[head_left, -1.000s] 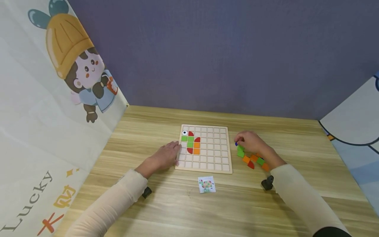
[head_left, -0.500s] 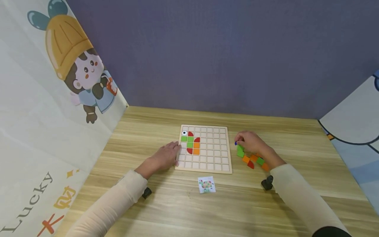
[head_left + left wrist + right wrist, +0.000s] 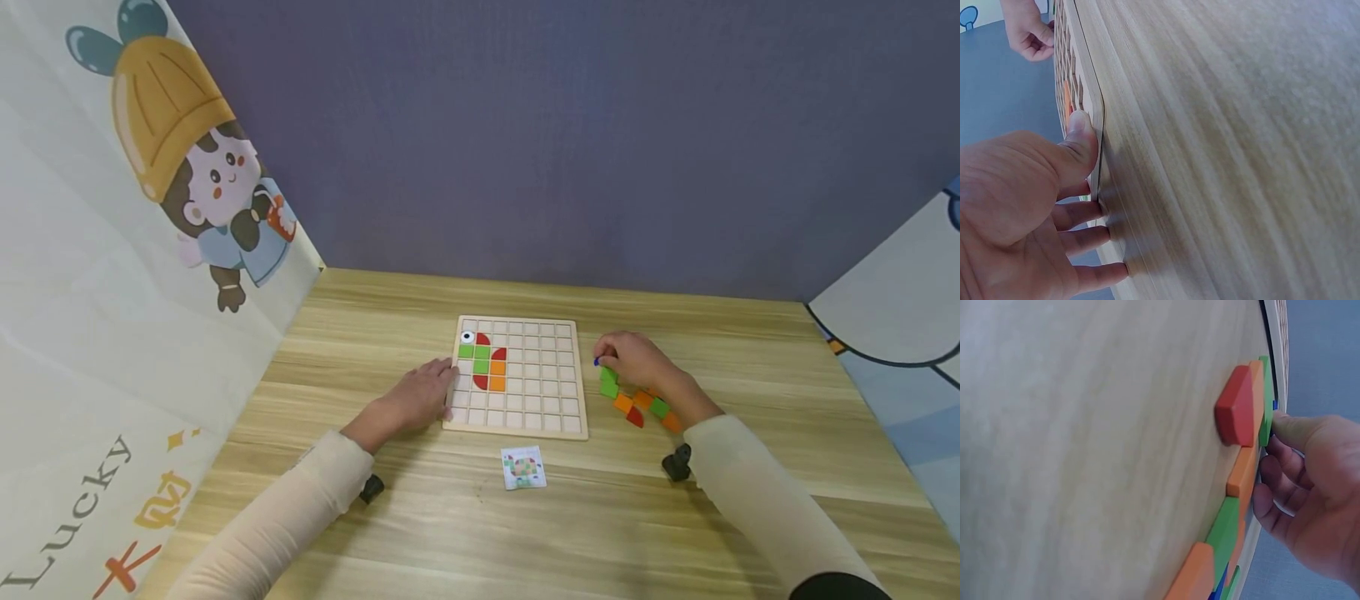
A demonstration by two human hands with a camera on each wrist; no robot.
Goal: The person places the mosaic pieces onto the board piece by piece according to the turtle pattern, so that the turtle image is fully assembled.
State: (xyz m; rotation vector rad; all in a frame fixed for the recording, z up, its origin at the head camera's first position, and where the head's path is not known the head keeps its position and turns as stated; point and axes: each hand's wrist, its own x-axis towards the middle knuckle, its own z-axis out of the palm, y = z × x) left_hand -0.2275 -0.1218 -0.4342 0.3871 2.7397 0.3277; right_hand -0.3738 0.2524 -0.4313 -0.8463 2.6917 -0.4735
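Blue piece [image 3: 597,362] pinched in curled fingers, your right hand [image 3: 636,358] is seemingly taking it beside the wooden grid board [image 3: 533,399] your straight-fingered left hand [image 3: 416,396] is touching, the next move probably calling for lifting.

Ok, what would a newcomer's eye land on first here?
Probably the large cartoon figure at the head view's upper left. Next, the bright tiles on the left part of the grid board, then the right hand pinching a blue piece right of it.
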